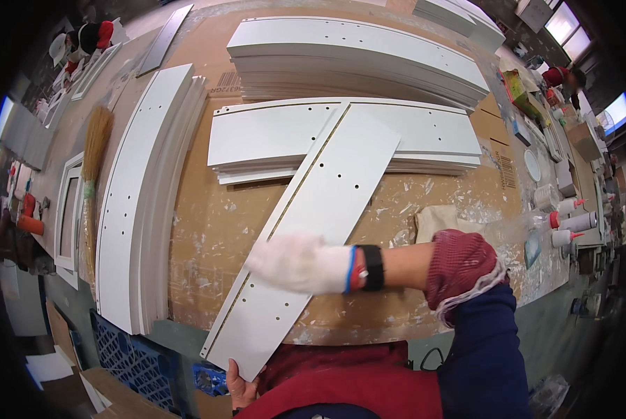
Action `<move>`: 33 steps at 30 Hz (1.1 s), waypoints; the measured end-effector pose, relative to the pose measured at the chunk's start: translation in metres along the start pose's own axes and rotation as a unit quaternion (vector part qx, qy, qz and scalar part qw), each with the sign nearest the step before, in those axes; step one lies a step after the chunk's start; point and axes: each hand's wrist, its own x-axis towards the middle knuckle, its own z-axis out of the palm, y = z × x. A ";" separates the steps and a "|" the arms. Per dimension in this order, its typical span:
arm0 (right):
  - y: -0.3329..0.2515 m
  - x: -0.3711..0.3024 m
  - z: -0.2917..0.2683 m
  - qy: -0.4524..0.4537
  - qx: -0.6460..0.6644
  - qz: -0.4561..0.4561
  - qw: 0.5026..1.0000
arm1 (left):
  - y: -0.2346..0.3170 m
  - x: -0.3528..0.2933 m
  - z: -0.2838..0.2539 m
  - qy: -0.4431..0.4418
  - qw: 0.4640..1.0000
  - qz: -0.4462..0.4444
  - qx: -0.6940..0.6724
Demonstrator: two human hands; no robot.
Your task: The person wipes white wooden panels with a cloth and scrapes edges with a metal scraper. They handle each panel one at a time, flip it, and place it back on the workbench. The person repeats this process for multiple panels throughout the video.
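Observation:
A long white board (322,192) with a groove along one edge and several drilled holes slants toward me, its far end resting on a short stack of similar boards (257,140). My bare left hand (240,385) grips the near end, thumb on top and fingers hidden underneath. Over the board's middle lies my right hand (295,264) in a white work glove, at the grooved edge. Motion blurs its fingers, so whether they are closed or hold anything is unclear. A black band circles that wrist.
Taller stacks of white boards stand at the back (355,42) and left (142,202). A straw broom (93,167) lies beside the left stack. Cardboard (410,209) covers the table. Glue bottles (564,237) and a cloth (438,220) are at right. Other people work farther off.

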 end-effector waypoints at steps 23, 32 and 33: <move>0.124 -0.012 -0.058 -0.022 -0.060 0.259 0.964 | -0.013 -0.001 0.014 0.043 0.986 0.069 0.144; 0.177 -0.045 -0.088 0.061 -0.109 0.293 0.948 | -0.017 -0.004 0.009 0.038 0.990 0.062 0.118; 0.139 -0.040 -0.082 0.005 -0.094 0.270 0.958 | -0.012 -0.003 0.007 0.039 0.989 0.061 0.127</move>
